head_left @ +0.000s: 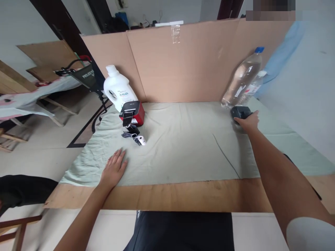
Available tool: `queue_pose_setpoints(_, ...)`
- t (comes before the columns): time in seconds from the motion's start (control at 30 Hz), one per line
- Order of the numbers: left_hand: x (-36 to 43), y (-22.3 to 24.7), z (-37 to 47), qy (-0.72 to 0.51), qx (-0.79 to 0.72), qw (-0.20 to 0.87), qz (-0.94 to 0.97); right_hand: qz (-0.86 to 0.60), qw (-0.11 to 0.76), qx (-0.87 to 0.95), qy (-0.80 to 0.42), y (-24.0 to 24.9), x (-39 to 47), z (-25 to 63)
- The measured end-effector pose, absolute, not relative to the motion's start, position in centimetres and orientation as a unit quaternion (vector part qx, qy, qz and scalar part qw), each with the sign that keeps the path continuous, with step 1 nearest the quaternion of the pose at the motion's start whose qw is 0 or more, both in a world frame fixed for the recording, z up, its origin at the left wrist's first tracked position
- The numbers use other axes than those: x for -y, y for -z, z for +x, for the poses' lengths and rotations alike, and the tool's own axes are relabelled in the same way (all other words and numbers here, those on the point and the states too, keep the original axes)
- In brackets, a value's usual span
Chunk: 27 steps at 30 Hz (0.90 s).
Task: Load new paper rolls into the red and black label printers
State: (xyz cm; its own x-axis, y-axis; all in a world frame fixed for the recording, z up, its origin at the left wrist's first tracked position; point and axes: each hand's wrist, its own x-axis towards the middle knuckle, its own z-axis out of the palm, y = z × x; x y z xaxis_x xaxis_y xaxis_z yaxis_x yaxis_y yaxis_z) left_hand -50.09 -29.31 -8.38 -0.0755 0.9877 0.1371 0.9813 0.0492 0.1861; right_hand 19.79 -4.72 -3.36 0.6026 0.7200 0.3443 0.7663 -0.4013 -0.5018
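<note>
Now | dark fabric (84,79) reads "PROJE…" | left fingers (116,157) spread | right fingers (240,121) clasp black object (238,112)

Lit fairly brightly, softly and almost evenly across the pale green cloth (180,146), exact direction hard to tell; shaded most below the right hand (250,122), in a broad, soft-edged band down to the front edge of the tabletop (183,198); sprinkled with small glints on the clear tape (176,33), above the far edge, and on the large bottle (243,80), near the far right corner; slanted and stretched toward the sides, wide-angle fashion; too soft for reading small print on the white jug (121,92), by the far left corner; pixelated in one block at top right.
</note>
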Motion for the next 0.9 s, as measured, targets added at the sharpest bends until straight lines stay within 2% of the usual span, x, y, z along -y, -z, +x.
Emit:
queue_pose_setpoints(0.13, 29.4, 8.4, -50.1, -0.114, -0.725, 0.019, 0.679, -0.866, 0.313, 0.385, -0.060, 2.1, 3.7, 18.5)
queue_pose_setpoints(0.33, 29.4, 8.4, -50.1, -0.116, -0.734, 0.020, 0.669, -0.865, 0.312, 0.392, -0.032, 0.7, 5.4, 14.0)
queue_pose_setpoints(0.5, 29.4, 8.3, -49.9, -0.115, -0.736, 0.039, 0.667, -0.816, 0.313, 0.483, -0.049, 0.2, 9.8, 5.2)
queue_pose_setpoints(0.73, 29.4, 7.8, -49.6, -0.128, -0.735, 0.056, 0.663, -0.752, 0.387, 0.526, -0.086, 2.6, 15.3, -9.5)
queue_pose_setpoints(0.9, 29.5, 7.7, -49.4, -0.135, -0.731, 0.069, 0.665, -0.751, 0.429, 0.493, -0.094, 3.8, 16.6, -13.7)
